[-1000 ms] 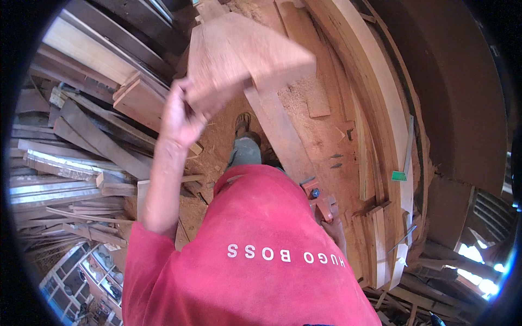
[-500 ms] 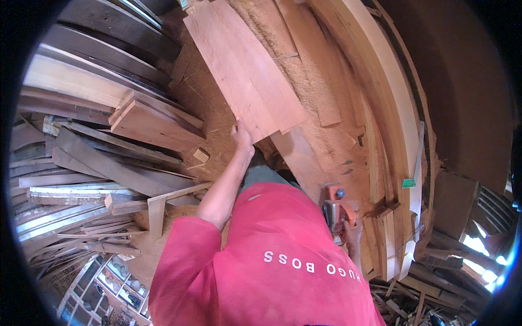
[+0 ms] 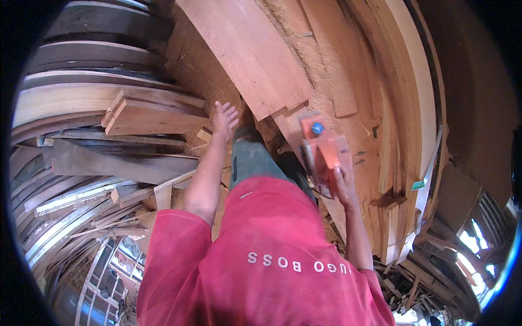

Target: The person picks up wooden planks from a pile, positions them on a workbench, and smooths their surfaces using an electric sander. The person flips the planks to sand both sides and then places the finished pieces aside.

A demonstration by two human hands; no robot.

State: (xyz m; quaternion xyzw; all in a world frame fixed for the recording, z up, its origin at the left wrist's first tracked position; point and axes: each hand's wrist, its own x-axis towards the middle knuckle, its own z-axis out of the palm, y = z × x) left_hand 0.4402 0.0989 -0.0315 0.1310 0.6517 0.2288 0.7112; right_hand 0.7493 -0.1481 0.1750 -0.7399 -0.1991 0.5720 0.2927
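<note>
My left hand [image 3: 224, 118] hangs in the air left of the wide reddish board [image 3: 255, 57], its fingers spread and nothing in them. My right hand [image 3: 342, 187] is closed round the handle of an orange electric planer [image 3: 321, 146] with a blue front knob. The planer is held just off the near right corner of the wide board, over a narrower plank [image 3: 289, 127]. Slight motion blur softens the planer's outline. The wide board slants away toward the top of the view, its far end cut off by the picture's edge.
Stacked dark boards [image 3: 103, 24] and short reddish planks [image 3: 155, 117] fill the left side. Long curved timbers [image 3: 405, 81] run along the right, with a green-ended strip [image 3: 418, 185] on them. Sawdust [image 3: 326, 70] covers the work surface. Scrap wood lies lower right.
My left hand has let go of the wide board's near edge and moved left, opening. My right hand has brought the planer forward and left, up toward the board's near end.
</note>
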